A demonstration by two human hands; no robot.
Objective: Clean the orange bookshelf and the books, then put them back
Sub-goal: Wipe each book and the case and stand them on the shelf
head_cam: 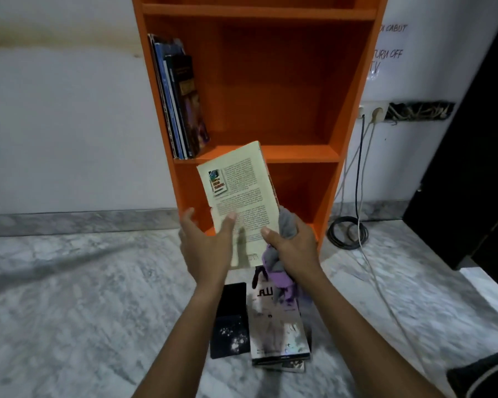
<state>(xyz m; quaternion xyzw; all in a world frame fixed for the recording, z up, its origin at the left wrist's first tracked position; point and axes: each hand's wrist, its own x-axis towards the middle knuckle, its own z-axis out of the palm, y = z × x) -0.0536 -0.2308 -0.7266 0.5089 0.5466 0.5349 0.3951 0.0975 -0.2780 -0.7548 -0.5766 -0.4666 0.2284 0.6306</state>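
Bare forearms (184, 340); possibly dark, pale-trimmed clothing (483, 377)

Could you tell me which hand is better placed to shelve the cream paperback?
Probably the left hand: it holds no cloth and is nearer the upright books on the orange bookshelf. The right hand grips the grey and purple cloth.

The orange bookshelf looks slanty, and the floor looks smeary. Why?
In the head view, the wide-angle lens likely splays the orange bookshelf outward toward the top; the marble floor at left is streaked with motion blur; the pale book looks sharper.
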